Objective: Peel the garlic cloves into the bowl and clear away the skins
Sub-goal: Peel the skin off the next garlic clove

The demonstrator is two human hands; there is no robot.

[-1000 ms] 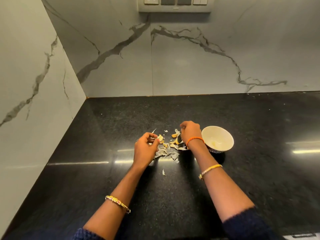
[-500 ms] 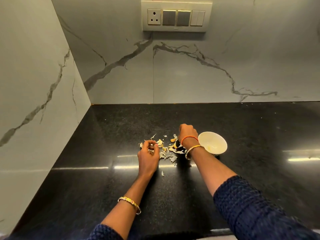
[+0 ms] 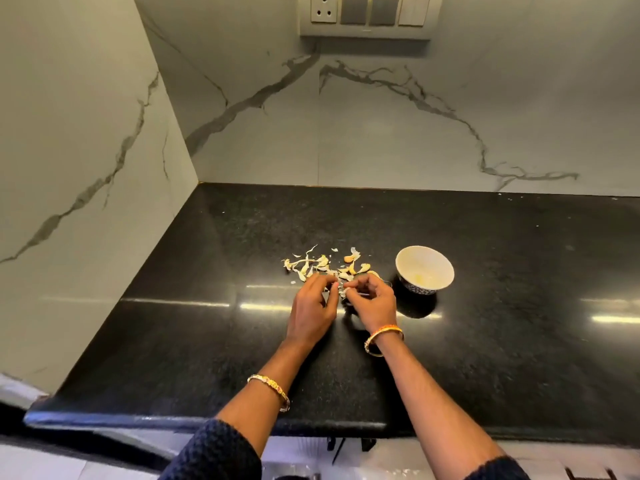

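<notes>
Both forearms reach forward, left hand (image 3: 313,308) and right hand (image 3: 372,303) fingertips curled together.

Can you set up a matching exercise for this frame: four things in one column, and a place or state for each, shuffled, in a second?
Things:
1. bowl
2. garlic skins
3. left hand
4. switch panel

Places or states:
A. on the wall above the counter
B. scattered on the black counter
C. upright, right of the skins
D. fingertips meeting the right hand

Pairs: 1-C, 2-B, 3-D, 4-A
</notes>
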